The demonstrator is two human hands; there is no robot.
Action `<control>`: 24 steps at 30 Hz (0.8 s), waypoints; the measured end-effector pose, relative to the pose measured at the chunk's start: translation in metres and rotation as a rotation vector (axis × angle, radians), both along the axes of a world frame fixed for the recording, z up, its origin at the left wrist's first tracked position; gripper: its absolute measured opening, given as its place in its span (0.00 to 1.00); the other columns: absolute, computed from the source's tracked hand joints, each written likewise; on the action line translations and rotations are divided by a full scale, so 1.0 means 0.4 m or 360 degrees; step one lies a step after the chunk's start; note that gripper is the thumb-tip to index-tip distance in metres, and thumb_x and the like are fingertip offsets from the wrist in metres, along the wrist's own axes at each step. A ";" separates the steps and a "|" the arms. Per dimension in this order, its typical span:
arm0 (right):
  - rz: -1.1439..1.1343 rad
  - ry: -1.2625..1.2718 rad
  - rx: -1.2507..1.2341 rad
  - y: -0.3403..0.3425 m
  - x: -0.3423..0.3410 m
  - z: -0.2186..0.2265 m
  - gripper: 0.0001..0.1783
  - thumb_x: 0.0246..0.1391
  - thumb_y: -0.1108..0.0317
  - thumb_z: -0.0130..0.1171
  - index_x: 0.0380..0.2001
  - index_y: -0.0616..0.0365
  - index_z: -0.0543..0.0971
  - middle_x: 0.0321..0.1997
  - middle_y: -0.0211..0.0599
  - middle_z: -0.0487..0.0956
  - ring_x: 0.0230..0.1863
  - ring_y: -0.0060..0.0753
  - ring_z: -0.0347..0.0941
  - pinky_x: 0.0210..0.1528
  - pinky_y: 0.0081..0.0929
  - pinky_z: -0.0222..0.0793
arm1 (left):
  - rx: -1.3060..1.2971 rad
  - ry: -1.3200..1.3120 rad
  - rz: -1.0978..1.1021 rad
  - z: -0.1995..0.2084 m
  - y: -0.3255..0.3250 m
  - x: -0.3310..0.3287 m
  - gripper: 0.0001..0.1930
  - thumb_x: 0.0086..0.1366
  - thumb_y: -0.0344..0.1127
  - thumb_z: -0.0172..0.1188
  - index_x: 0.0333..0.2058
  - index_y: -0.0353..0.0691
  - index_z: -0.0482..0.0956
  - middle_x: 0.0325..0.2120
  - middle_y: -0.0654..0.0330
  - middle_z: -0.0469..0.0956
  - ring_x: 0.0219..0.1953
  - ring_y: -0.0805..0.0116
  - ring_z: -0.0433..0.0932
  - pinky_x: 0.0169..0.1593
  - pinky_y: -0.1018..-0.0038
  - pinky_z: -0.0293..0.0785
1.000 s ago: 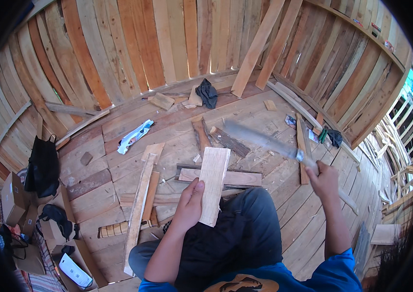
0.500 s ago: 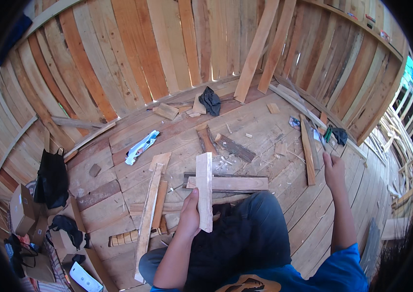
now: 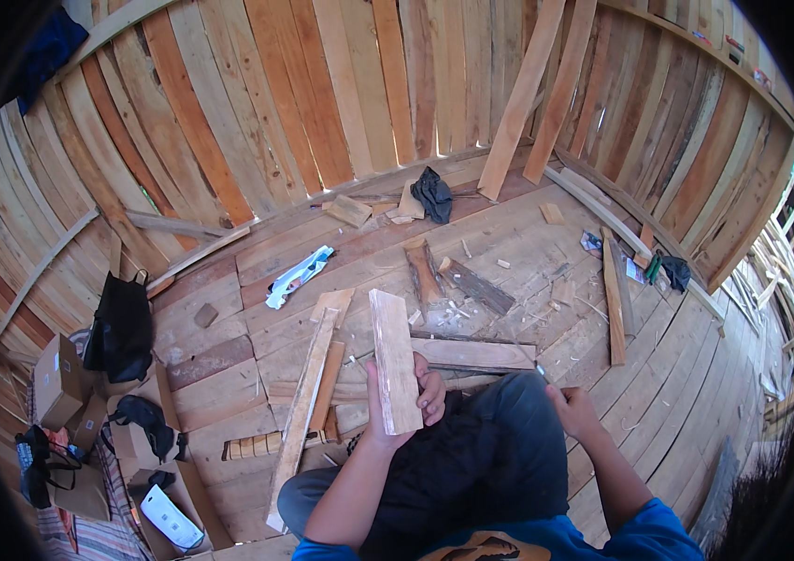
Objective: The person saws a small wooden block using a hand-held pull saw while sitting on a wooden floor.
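Observation:
In my left hand (image 3: pixel 395 407) a short wooden board (image 3: pixel 392 346) stands nearly upright, thumb on one side and fingers curled round the other. The board is pale, with a rough edge, above my crossed legs. My right hand (image 3: pixel 572 409) is closed beside my right knee. A small, light tip shows above its fist; the rest of what it grips is hidden. Just beyond my lap lies a flat plank (image 3: pixel 481 354) on the floor. Long narrow wood strips (image 3: pixel 306 411) lean by my left knee.
Bark-edged offcuts (image 3: pixel 476 285) and wood chips lie ahead on the plank floor. A blue-white wrapper (image 3: pixel 300 276) is left of them. Cardboard boxes (image 3: pixel 62 379) and a black bag (image 3: pixel 121 327) stand at left. Two boards (image 3: pixel 520 103) lean on the far wall.
My right hand has come down and left, from out at the right to beside my knee. The board in my left hand has turned, showing more of its broad face. The view has shifted slightly.

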State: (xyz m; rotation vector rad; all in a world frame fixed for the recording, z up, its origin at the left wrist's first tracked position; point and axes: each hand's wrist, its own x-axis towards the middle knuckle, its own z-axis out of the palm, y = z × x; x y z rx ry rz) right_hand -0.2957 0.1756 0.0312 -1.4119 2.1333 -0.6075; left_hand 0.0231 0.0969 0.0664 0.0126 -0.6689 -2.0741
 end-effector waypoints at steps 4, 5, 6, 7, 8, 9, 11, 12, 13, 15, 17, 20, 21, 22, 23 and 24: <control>0.0098 0.0370 -0.0091 0.042 0.064 -0.114 0.33 0.54 0.42 0.59 0.19 0.68 0.77 0.17 0.57 0.74 0.23 0.56 0.75 0.29 0.45 0.69 | -0.0037 0.0000 -0.0012 0.000 0.001 -0.001 0.40 0.56 0.82 0.36 0.36 0.46 0.62 0.19 0.63 0.63 0.25 0.69 0.66 0.24 0.74 0.66; 0.0127 0.0356 -0.0089 0.038 0.066 -0.116 0.33 0.53 0.42 0.59 0.18 0.68 0.77 0.18 0.59 0.74 0.25 0.58 0.76 0.30 0.46 0.70 | -0.0038 -0.0010 -0.0007 0.001 0.002 0.002 0.40 0.55 0.82 0.36 0.36 0.46 0.62 0.20 0.63 0.63 0.25 0.69 0.66 0.24 0.74 0.66; 0.0157 0.0342 -0.0087 0.030 0.068 -0.114 0.33 0.52 0.41 0.60 0.18 0.67 0.78 0.20 0.60 0.75 0.27 0.61 0.76 0.32 0.47 0.72 | -0.0039 -0.0021 -0.0002 0.004 0.002 0.006 0.40 0.54 0.83 0.37 0.36 0.46 0.62 0.20 0.63 0.63 0.26 0.69 0.67 0.25 0.73 0.67; 0.0174 0.0339 -0.0074 0.029 0.062 -0.113 0.32 0.51 0.41 0.60 0.18 0.66 0.78 0.21 0.61 0.76 0.28 0.63 0.76 0.33 0.49 0.73 | -0.0035 -0.0043 0.0017 0.004 0.004 -0.001 0.40 0.54 0.83 0.38 0.36 0.45 0.63 0.21 0.62 0.63 0.26 0.69 0.67 0.26 0.73 0.68; 0.0179 0.0334 -0.0066 0.027 0.056 -0.114 0.32 0.51 0.42 0.61 0.18 0.66 0.78 0.21 0.60 0.76 0.28 0.63 0.76 0.33 0.49 0.73 | -0.0042 -0.0068 0.0046 0.012 0.006 -0.005 0.40 0.54 0.83 0.39 0.36 0.45 0.63 0.21 0.62 0.63 0.26 0.68 0.67 0.26 0.73 0.68; 0.0184 0.0330 -0.0057 0.024 0.048 -0.117 0.31 0.51 0.43 0.61 0.18 0.65 0.78 0.20 0.60 0.76 0.28 0.63 0.76 0.32 0.49 0.73 | -0.0048 -0.0091 0.0076 0.016 0.007 -0.008 0.41 0.54 0.83 0.39 0.36 0.45 0.63 0.21 0.62 0.63 0.26 0.68 0.67 0.27 0.73 0.69; 0.0174 0.0332 -0.0059 0.020 0.049 -0.115 0.29 0.50 0.44 0.62 0.17 0.65 0.78 0.20 0.59 0.76 0.27 0.62 0.76 0.32 0.49 0.73 | -0.0109 -0.0123 0.0088 0.013 0.005 -0.009 0.40 0.54 0.82 0.40 0.36 0.44 0.63 0.21 0.62 0.63 0.26 0.68 0.66 0.29 0.72 0.70; 0.0159 0.0339 -0.0071 0.019 0.056 -0.110 0.29 0.50 0.45 0.62 0.17 0.64 0.78 0.20 0.59 0.76 0.27 0.62 0.76 0.32 0.49 0.73 | -0.0140 -0.0142 0.0098 0.012 0.005 -0.007 0.40 0.54 0.82 0.41 0.35 0.44 0.63 0.21 0.62 0.63 0.26 0.68 0.66 0.30 0.72 0.70; 0.0143 0.0345 -0.0082 0.017 0.060 -0.108 0.28 0.50 0.46 0.63 0.17 0.64 0.78 0.20 0.59 0.75 0.27 0.61 0.76 0.32 0.49 0.73 | -0.0156 -0.0137 0.0100 0.008 0.004 -0.007 0.41 0.54 0.82 0.40 0.36 0.43 0.63 0.21 0.61 0.64 0.26 0.68 0.66 0.31 0.70 0.69; 0.0149 0.0377 -0.0106 0.016 0.064 -0.114 0.28 0.51 0.46 0.62 0.17 0.64 0.78 0.20 0.58 0.75 0.27 0.61 0.76 0.31 0.48 0.72 | -0.0189 -0.0126 0.0103 -0.001 0.001 -0.008 0.41 0.55 0.82 0.39 0.37 0.42 0.64 0.20 0.61 0.64 0.27 0.66 0.66 0.32 0.67 0.67; 0.0148 0.0403 -0.0124 0.017 0.063 -0.118 0.28 0.51 0.46 0.62 0.17 0.64 0.78 0.20 0.58 0.76 0.27 0.60 0.76 0.31 0.48 0.72 | -0.0218 -0.0136 0.0102 0.000 0.002 -0.012 0.42 0.55 0.82 0.38 0.37 0.42 0.64 0.20 0.61 0.64 0.26 0.67 0.66 0.33 0.68 0.67; 0.0156 0.0432 -0.0145 0.018 0.061 -0.127 0.27 0.51 0.47 0.62 0.17 0.63 0.79 0.20 0.57 0.76 0.27 0.60 0.76 0.31 0.48 0.72 | -0.0248 -0.0188 0.0102 0.014 0.009 -0.014 0.41 0.55 0.81 0.40 0.35 0.42 0.63 0.20 0.62 0.62 0.25 0.68 0.64 0.33 0.70 0.67; 0.0157 0.0450 -0.0153 0.018 0.060 -0.131 0.26 0.50 0.47 0.62 0.18 0.63 0.79 0.20 0.57 0.76 0.27 0.60 0.76 0.31 0.48 0.72 | -0.0256 -0.0208 0.0101 0.018 0.010 -0.016 0.40 0.55 0.81 0.41 0.35 0.42 0.62 0.20 0.62 0.62 0.24 0.69 0.64 0.34 0.71 0.68; 0.0158 0.0469 -0.0161 0.018 0.058 -0.134 0.26 0.50 0.48 0.62 0.18 0.63 0.79 0.20 0.57 0.76 0.27 0.60 0.76 0.31 0.48 0.72 | -0.0258 -0.0203 0.0096 0.017 0.010 -0.018 0.40 0.55 0.81 0.41 0.35 0.42 0.62 0.20 0.62 0.62 0.24 0.69 0.64 0.34 0.71 0.68; 0.0152 0.0461 -0.0155 0.018 0.057 -0.135 0.25 0.50 0.48 0.62 0.18 0.63 0.79 0.20 0.57 0.76 0.27 0.60 0.76 0.31 0.48 0.72 | -0.0261 -0.0197 0.0093 0.016 0.010 -0.019 0.40 0.55 0.81 0.41 0.35 0.42 0.62 0.20 0.62 0.62 0.24 0.69 0.64 0.34 0.71 0.68; 0.0145 0.0452 -0.0148 0.018 0.056 -0.135 0.25 0.50 0.49 0.62 0.18 0.63 0.79 0.20 0.57 0.76 0.27 0.60 0.76 0.31 0.48 0.72 | -0.0264 -0.0190 0.0091 0.016 0.011 -0.019 0.40 0.55 0.81 0.41 0.35 0.42 0.62 0.19 0.62 0.62 0.24 0.69 0.64 0.34 0.71 0.68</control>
